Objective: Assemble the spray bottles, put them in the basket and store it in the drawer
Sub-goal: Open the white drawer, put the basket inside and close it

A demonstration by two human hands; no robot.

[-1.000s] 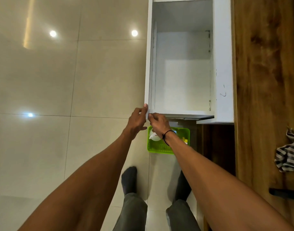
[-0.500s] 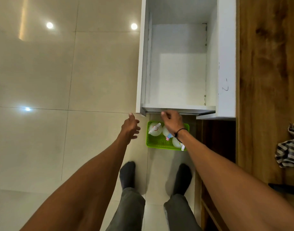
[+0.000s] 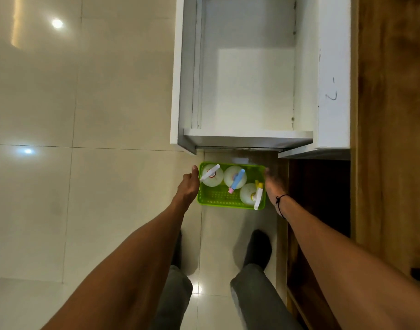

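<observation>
A green plastic basket (image 3: 216, 198) stands on the tiled floor just below the front of an open, empty white drawer (image 3: 248, 135). Three clear spray bottles stand in it: one with a white head (image 3: 211, 176), one with a blue head (image 3: 236, 179), one with a yellow and white head (image 3: 254, 196). My left hand (image 3: 189, 184) is stretched out against the basket's left rim, fingers extended. My right hand (image 3: 274, 186), slightly blurred, reaches down along the right rim. Neither hand is closed around anything.
A wooden cabinet top (image 3: 392, 115) runs along the right, with a dark open compartment (image 3: 318, 198) under the drawer. My feet in dark socks (image 3: 257, 248) stand just behind the basket. Glossy floor tiles (image 3: 85, 115) spread to the left.
Both hands have let go of the drawer front and dropped to the two sides of the basket. The drawer stays pulled out.
</observation>
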